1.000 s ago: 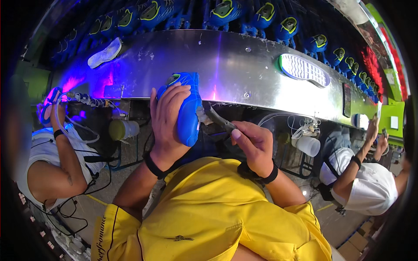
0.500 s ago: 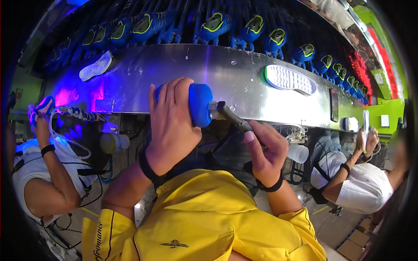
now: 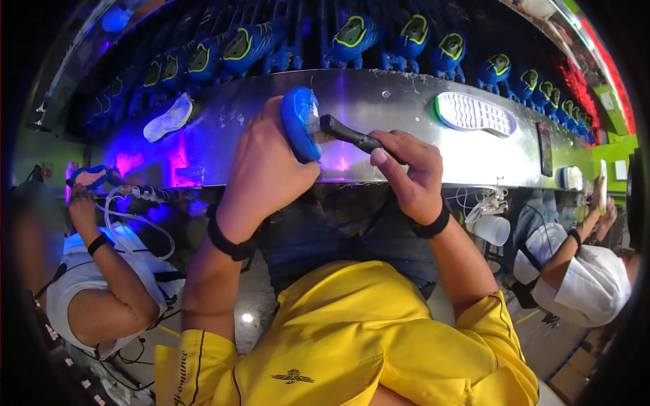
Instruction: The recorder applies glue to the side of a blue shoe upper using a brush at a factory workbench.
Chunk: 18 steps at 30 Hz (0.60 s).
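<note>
Bench (image 3: 389, 142): across the front, beyond the person. Row of shoes (image 3: 345, 53): behind the bench, along its far edge. Left sole (image 3: 168, 118): on the bench, left of the hands. Right sole (image 3: 476, 115): on the bench, to their right; phone (image 3: 544, 149) further right. Shoe (image 3: 296, 125): in the left hand (image 3: 264, 169), between the soles. Brush (image 3: 351, 135): in the right hand (image 3: 413, 172), head at the shoe's right side. Co-workers (image 3: 108, 291): one at each side.

Shoe (image 3: 296, 125): blue, pale patch on right side, held up over worktop (image 3: 379, 108) near its front edge, length running front to back. Brush (image 3: 349, 132): dark handle slanting down rightward, pale bristles against shoe's right side.
</note>
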Each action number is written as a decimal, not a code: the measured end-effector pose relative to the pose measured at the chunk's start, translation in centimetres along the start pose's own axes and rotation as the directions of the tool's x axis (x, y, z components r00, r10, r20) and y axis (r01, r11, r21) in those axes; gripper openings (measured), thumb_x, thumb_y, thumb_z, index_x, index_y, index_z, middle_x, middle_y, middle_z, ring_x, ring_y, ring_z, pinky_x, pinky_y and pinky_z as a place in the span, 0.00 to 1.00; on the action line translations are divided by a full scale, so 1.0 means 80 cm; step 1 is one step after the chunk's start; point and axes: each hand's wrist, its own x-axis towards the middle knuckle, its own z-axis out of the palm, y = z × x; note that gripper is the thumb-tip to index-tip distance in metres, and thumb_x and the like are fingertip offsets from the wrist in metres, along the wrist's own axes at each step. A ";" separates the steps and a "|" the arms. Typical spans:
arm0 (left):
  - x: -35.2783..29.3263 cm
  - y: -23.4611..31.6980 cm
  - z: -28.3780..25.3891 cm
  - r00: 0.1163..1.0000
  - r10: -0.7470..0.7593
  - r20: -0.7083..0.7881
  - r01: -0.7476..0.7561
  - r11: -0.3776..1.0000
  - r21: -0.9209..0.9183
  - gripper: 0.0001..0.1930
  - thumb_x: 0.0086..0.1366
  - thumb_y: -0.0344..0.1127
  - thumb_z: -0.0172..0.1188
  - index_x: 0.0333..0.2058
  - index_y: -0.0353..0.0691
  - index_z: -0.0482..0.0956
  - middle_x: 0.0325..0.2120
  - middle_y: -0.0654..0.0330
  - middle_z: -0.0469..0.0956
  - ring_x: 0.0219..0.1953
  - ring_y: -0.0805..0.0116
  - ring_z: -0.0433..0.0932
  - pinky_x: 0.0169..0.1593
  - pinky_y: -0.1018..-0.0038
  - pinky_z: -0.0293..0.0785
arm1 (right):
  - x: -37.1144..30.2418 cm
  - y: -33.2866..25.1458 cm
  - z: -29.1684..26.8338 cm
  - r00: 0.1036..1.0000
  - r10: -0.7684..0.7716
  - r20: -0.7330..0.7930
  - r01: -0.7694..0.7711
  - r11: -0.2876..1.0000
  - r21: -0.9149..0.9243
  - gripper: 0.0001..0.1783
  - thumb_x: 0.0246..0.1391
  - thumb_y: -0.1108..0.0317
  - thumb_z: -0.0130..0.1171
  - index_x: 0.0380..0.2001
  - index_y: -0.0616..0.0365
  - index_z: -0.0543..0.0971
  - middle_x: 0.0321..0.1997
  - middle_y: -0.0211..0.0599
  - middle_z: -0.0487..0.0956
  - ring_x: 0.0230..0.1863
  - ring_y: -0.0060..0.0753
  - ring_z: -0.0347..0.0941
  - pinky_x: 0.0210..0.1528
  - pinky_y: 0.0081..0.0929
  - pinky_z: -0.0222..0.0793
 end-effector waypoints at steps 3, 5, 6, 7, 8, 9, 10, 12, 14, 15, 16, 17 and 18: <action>0.014 -0.006 -0.008 0.994 -0.069 0.080 0.071 0.997 -0.026 0.33 0.50 0.29 0.73 0.56 0.32 0.75 0.46 0.40 0.83 0.51 0.35 0.82 0.56 0.51 0.79 | -0.002 0.017 0.015 0.999 0.041 -0.007 -0.041 0.995 0.096 0.12 0.63 0.71 0.69 0.46 0.68 0.87 0.29 0.43 0.81 0.28 0.31 0.75 0.33 0.28 0.69; 0.018 -0.006 -0.013 0.986 -0.114 0.124 0.119 0.992 -0.040 0.33 0.50 0.30 0.74 0.56 0.31 0.75 0.44 0.40 0.84 0.49 0.36 0.84 0.54 0.52 0.81 | -0.006 0.026 0.020 0.999 0.042 -0.009 -0.041 0.994 0.102 0.12 0.63 0.71 0.69 0.46 0.68 0.87 0.29 0.43 0.82 0.28 0.31 0.75 0.33 0.29 0.69; 0.020 -0.006 -0.015 0.984 -0.127 0.125 0.135 0.989 -0.052 0.32 0.49 0.29 0.75 0.55 0.33 0.77 0.44 0.44 0.85 0.49 0.43 0.85 0.54 0.56 0.81 | -0.008 0.030 0.022 0.999 0.041 -0.010 -0.040 0.994 0.100 0.12 0.63 0.71 0.69 0.46 0.68 0.87 0.29 0.43 0.82 0.28 0.32 0.76 0.33 0.29 0.69; 0.022 -0.007 -0.015 0.982 -0.139 0.126 0.149 0.986 -0.070 0.31 0.49 0.29 0.77 0.54 0.35 0.79 0.44 0.49 0.86 0.49 0.51 0.86 0.54 0.61 0.81 | -0.011 0.033 0.024 0.999 0.041 -0.012 -0.040 0.994 0.099 0.12 0.63 0.71 0.69 0.46 0.68 0.87 0.29 0.43 0.82 0.28 0.32 0.76 0.33 0.29 0.69; 0.024 -0.010 -0.016 0.982 -0.137 0.127 0.147 0.987 -0.071 0.31 0.49 0.29 0.77 0.54 0.35 0.79 0.44 0.49 0.86 0.49 0.51 0.86 0.54 0.61 0.81 | -0.015 0.035 0.026 0.999 0.037 -0.034 -0.035 0.996 0.078 0.12 0.63 0.71 0.69 0.46 0.67 0.87 0.29 0.44 0.82 0.27 0.34 0.76 0.33 0.30 0.69; 0.027 -0.014 -0.018 0.973 -0.148 0.175 0.159 0.986 -0.053 0.33 0.50 0.30 0.78 0.56 0.34 0.78 0.47 0.48 0.85 0.51 0.51 0.85 0.56 0.61 0.81 | -0.019 0.037 0.028 0.998 0.032 -0.055 -0.029 0.998 0.056 0.12 0.63 0.70 0.69 0.46 0.66 0.87 0.29 0.45 0.82 0.27 0.36 0.76 0.32 0.31 0.69; 0.028 -0.018 -0.022 0.963 -0.161 0.218 0.172 0.984 -0.035 0.35 0.50 0.30 0.79 0.57 0.34 0.76 0.49 0.47 0.84 0.53 0.51 0.85 0.58 0.61 0.80 | -0.023 0.040 0.030 0.998 0.027 -0.053 -0.024 0.998 0.055 0.12 0.63 0.70 0.69 0.46 0.66 0.87 0.29 0.45 0.82 0.27 0.36 0.76 0.32 0.31 0.69; 0.026 -0.020 -0.025 0.970 -0.134 0.204 0.144 0.989 -0.036 0.38 0.50 0.31 0.79 0.61 0.33 0.74 0.54 0.45 0.82 0.56 0.50 0.83 0.60 0.62 0.79 | -0.034 0.046 0.033 0.996 0.066 -0.056 -0.067 0.998 -0.019 0.11 0.62 0.70 0.69 0.45 0.63 0.88 0.29 0.46 0.81 0.27 0.41 0.77 0.32 0.33 0.70; 0.024 -0.026 -0.026 0.978 -0.104 0.181 0.113 0.993 -0.042 0.42 0.50 0.31 0.80 0.64 0.33 0.71 0.58 0.43 0.80 0.59 0.49 0.82 0.62 0.62 0.78 | -0.042 0.049 0.037 0.992 0.087 -0.088 -0.092 0.995 -0.047 0.10 0.61 0.70 0.69 0.44 0.63 0.88 0.28 0.47 0.80 0.26 0.45 0.77 0.32 0.35 0.70; 0.022 -0.033 -0.024 0.978 -0.111 0.174 0.118 0.993 -0.027 0.45 0.51 0.31 0.81 0.67 0.32 0.68 0.61 0.42 0.78 0.61 0.49 0.80 0.64 0.62 0.77 | -0.046 0.049 0.037 0.991 0.120 -0.066 -0.126 0.988 -0.084 0.11 0.61 0.69 0.69 0.44 0.63 0.88 0.29 0.47 0.81 0.27 0.46 0.77 0.32 0.36 0.70; 0.019 -0.041 -0.020 0.979 -0.117 0.167 0.122 0.992 -0.017 0.49 0.51 0.32 0.81 0.70 0.32 0.65 0.64 0.41 0.75 0.64 0.50 0.79 0.66 0.62 0.76 | -0.050 0.049 0.035 0.987 0.154 -0.046 -0.159 0.979 -0.127 0.11 0.61 0.69 0.69 0.44 0.64 0.88 0.29 0.48 0.81 0.27 0.48 0.78 0.32 0.36 0.70; 0.014 -0.052 -0.014 0.981 -0.113 0.157 0.118 0.993 -0.026 0.49 0.51 0.32 0.81 0.70 0.32 0.65 0.64 0.41 0.75 0.64 0.50 0.79 0.66 0.62 0.76 | -0.054 0.048 0.035 0.984 0.172 -0.054 -0.177 0.975 -0.133 0.12 0.61 0.68 0.69 0.44 0.64 0.88 0.31 0.50 0.83 0.28 0.50 0.79 0.33 0.35 0.73; 0.008 -0.064 -0.007 0.990 -0.096 0.106 0.108 0.988 -0.111 0.49 0.53 0.32 0.81 0.71 0.32 0.64 0.65 0.44 0.75 0.64 0.53 0.79 0.67 0.62 0.75 | -0.059 0.052 0.035 0.987 0.131 -0.092 -0.143 0.980 -0.135 0.13 0.61 0.68 0.70 0.44 0.65 0.88 0.33 0.51 0.84 0.30 0.50 0.81 0.35 0.35 0.75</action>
